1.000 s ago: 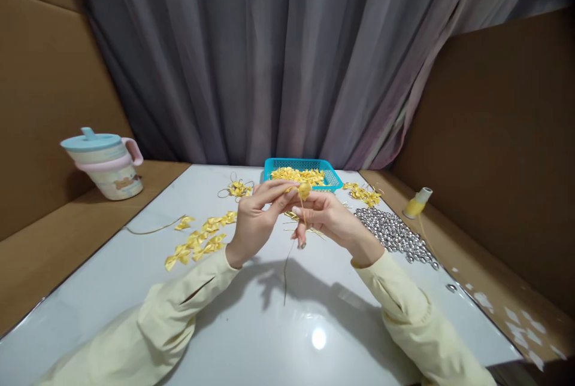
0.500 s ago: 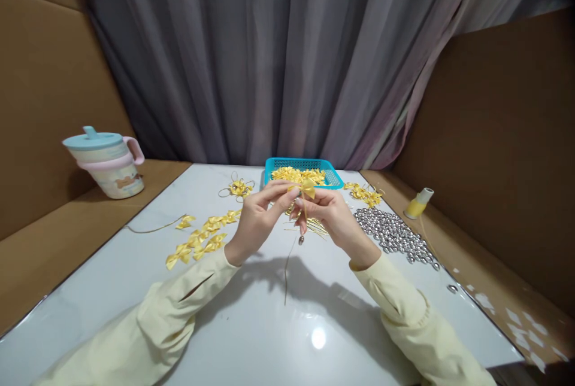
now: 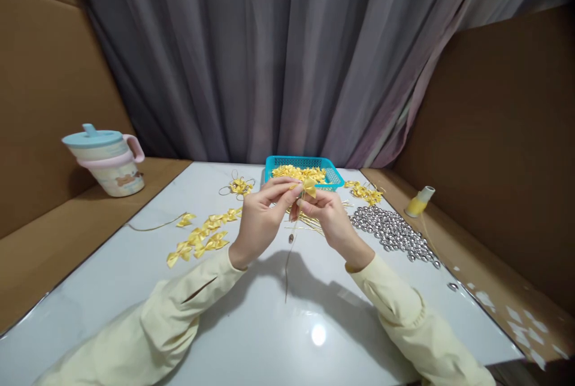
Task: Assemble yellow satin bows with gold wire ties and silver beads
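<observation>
Both hands meet above the middle of the table, closed around a yellow ribbon bow (image 3: 309, 187). My left hand (image 3: 266, 213) pinches the bow from its left side, with the thumb pressed against the fingers. At the bow's lower side my right hand (image 3: 327, 213) grips a thin gold cord (image 3: 286, 272) just under it. The cord hangs down toward the tabletop, and a silver bead (image 3: 291, 238) dangles on it. The fingers partly hide the bow and where the cord joins it. Behind the hands lie several gold cords (image 3: 309, 224).
A blue basket (image 3: 335, 173) of yellow bows stands at the back. Loose bows (image 3: 206, 230) lie left, a pile of silver beads (image 3: 390, 230) right. A yellow thread spool (image 3: 418, 203) is on the right cardboard, a lidded cup (image 3: 112, 164) on the left.
The silver bead has shifted left and now hangs along the cord, clear of my right fingers. Both hands stay around the bow, with my right fingers now drawn together on the cord.
</observation>
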The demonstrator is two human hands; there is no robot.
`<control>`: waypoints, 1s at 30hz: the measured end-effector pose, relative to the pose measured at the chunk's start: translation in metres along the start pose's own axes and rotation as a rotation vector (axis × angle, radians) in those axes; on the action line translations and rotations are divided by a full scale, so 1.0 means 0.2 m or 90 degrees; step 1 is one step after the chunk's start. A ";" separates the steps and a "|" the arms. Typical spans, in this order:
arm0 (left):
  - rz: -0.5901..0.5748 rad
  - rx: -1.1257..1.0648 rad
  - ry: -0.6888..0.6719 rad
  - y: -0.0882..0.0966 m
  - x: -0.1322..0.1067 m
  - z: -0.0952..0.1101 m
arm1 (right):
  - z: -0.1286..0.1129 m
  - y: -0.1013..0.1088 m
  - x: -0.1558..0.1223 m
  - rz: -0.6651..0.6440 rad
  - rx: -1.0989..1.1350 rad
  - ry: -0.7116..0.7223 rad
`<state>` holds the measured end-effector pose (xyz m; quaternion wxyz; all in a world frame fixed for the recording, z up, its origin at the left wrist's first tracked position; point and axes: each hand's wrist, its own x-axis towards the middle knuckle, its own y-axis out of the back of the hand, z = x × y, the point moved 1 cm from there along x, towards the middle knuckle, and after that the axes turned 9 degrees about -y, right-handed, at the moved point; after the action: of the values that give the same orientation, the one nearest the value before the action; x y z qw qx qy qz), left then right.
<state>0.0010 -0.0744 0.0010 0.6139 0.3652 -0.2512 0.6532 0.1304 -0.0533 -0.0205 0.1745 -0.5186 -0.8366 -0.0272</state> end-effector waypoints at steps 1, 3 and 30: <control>0.009 0.005 -0.004 0.00 0.00 0.00 | 0.01 0.00 0.00 0.008 0.001 0.003; 0.015 0.015 -0.011 -0.01 -0.01 0.01 | 0.01 0.00 0.00 0.020 0.007 0.005; 0.033 0.073 -0.052 -0.03 -0.02 0.00 | 0.04 0.00 0.00 0.096 -0.045 0.033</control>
<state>0.0064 -0.0770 -0.0025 0.5637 0.4197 -0.2476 0.6669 0.1269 -0.0510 -0.0284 0.1793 -0.5853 -0.7887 -0.0566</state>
